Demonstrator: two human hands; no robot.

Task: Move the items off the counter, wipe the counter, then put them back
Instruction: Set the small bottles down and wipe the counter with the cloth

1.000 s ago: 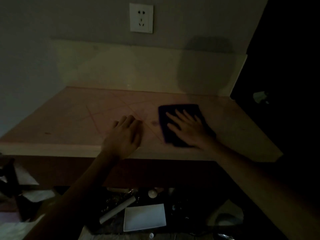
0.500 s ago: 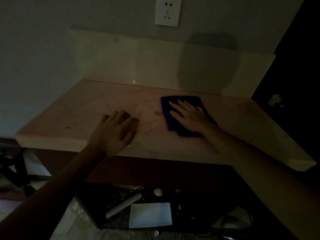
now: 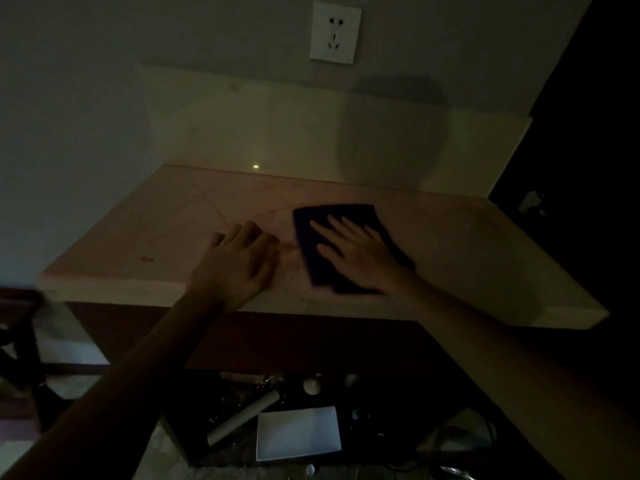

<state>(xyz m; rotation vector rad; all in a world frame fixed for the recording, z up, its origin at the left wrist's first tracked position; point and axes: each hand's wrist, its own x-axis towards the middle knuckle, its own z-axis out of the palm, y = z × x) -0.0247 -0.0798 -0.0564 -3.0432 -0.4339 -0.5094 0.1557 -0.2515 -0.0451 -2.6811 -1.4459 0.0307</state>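
The scene is dim. A pale pink counter [image 3: 467, 258] with faint red lines spans the middle. A dark purple cloth [image 3: 313, 230] lies flat on it, right of centre. My right hand [image 3: 356, 256] presses palm-down on the cloth with fingers spread. My left hand [image 3: 239, 265] rests flat on the bare counter near the front edge, just left of the cloth, holding nothing. A small red mark [image 3: 148, 259] sits toward the counter's left front.
On the floor below the counter lie a white box [image 3: 298, 433], a pale roll [image 3: 242, 417] and several small items. A wall socket [image 3: 335, 32] is above the backsplash [image 3: 242, 133]. A dark chair frame [image 3: 17, 341] stands at the left.
The cloth and my right hand have slid slightly across the counter. My left hand stays planted near the front edge. The camera has shifted, moving the counter in view.
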